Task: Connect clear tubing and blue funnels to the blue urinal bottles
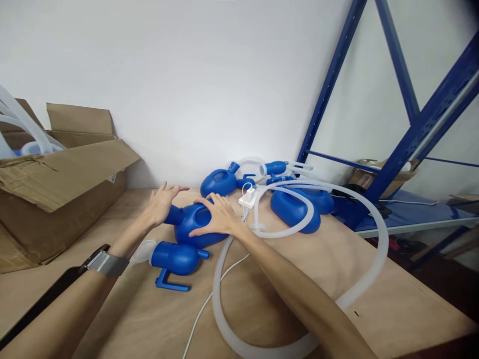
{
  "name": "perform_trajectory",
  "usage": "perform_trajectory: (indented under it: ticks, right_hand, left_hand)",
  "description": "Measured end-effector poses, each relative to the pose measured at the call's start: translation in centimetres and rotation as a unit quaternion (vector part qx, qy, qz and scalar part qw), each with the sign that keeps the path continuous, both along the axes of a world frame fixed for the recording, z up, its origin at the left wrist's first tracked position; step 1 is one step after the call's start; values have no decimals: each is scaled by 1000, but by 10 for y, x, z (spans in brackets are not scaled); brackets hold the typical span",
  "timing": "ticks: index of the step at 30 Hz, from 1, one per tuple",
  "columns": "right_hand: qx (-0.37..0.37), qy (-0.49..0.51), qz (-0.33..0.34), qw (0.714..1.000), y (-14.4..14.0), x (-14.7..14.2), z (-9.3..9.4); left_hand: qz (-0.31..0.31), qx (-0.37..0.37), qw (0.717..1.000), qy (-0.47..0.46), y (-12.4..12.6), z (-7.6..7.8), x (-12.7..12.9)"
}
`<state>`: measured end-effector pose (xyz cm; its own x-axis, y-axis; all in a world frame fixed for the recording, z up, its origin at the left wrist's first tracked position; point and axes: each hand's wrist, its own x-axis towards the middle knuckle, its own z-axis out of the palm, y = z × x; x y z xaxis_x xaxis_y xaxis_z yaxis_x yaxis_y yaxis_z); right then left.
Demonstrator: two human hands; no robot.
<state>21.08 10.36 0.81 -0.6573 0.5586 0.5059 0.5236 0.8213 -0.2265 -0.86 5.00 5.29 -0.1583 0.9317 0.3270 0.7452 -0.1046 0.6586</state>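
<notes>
A blue plastic urinal bottle (185, 230) lies on the table in front of me, its neck pointing left. My right hand (217, 215) grips its body from the right, thumb on the near side and fingers over the top by the handle opening. At the neck's mouth is my left hand (161, 202), fingers stretched out and apart, the palm side against or very close to the opening. Nearer me lies a blue funnel-shaped urinal head (175, 258) with an L-shaped handle and a whitish piece at its wide left end.
A long translucent hose (377, 249) loops across the right side of the table (411, 309). More blue bottles (294, 209) and a white plug on a power strip (247, 199) sit behind. An open cardboard box (67, 199) stands left; blue shelving (333, 75) rises at right.
</notes>
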Motion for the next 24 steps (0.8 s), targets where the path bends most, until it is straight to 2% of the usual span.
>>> perform_trajectory:
  ticks: [4, 8, 10, 12, 15, 18, 21, 24]
  right_hand:
    - [7, 2, -1, 1000, -2, -1, -1]
    - [6, 4, 1, 1000, 0, 0, -1]
    - [0, -1, 5, 1000, 2, 1, 0]
    - [-11, -11, 11, 1000, 3, 2, 2]
    - [-30, -21, -1, 999, 4, 4, 3]
    - [-33, -14, -37, 999, 3, 7, 1]
    - [-11, -10, -47, 999, 1, 9, 6]
    - [21, -6, 19, 1000, -14, 9, 25]
  left_hand:
    - [-39, 7, 999, -11, -4, 1, 1]
    - [-118, 37, 986, -109, -12, -1, 2]
    - [-113, 44, 981, -150, -14, -2, 2]
    - [-65, 41, 986, -150, -13, -2, -2]
    - [32, 15, 994, -108, -12, -4, -21]
    - [106, -60, 992, -24, -21, -12, -48]
    - [87, -154, 982, 72, -40, -25, -64]
    - [24, -225, 965, 131, -57, -38, -62]
